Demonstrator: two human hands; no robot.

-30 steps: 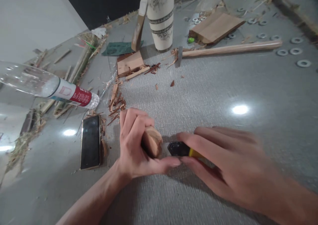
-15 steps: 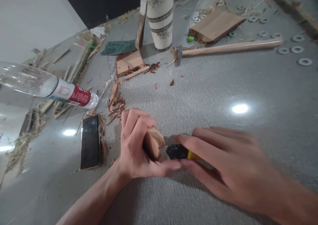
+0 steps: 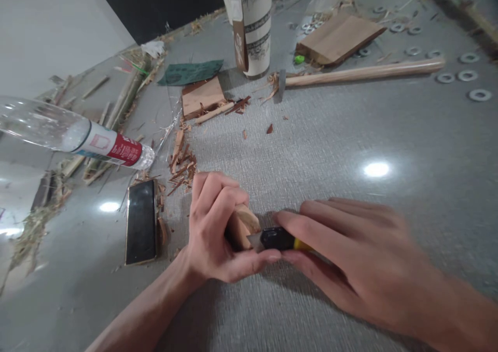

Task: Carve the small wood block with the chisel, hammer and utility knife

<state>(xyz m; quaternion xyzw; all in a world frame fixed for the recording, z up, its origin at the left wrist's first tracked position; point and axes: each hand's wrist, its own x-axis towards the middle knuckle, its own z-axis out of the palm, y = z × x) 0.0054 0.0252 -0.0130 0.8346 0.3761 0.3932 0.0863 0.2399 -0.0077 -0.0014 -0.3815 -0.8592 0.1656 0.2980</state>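
Low in the middle of the head view, my left hand (image 3: 213, 227) is wrapped round a small piece of pale wood (image 3: 243, 225), whose cut end faces right. My right hand (image 3: 342, 253) grips a utility knife (image 3: 276, 238) with a black front and a yellow body. Its short blade points left and lies against the end of the wood. The tip of my left thumb is just below the knife's black front, close to my right thumb. My right palm hides most of the knife's body.
A black phone (image 3: 140, 222) and a plastic bottle (image 3: 109, 143) lie at the left. Wood shavings (image 3: 182, 165), a wood block (image 3: 204, 98), a tall cup (image 3: 254, 36), a wooden-handled tool (image 3: 361, 74), another block (image 3: 340, 38) and metal washers (image 3: 467, 75) lie farther back.
The wood in my left hand has tilted slightly, and the knife's blade now shows more of its flat side against it. The brown strap by the cup has swung right, in front of the cup.
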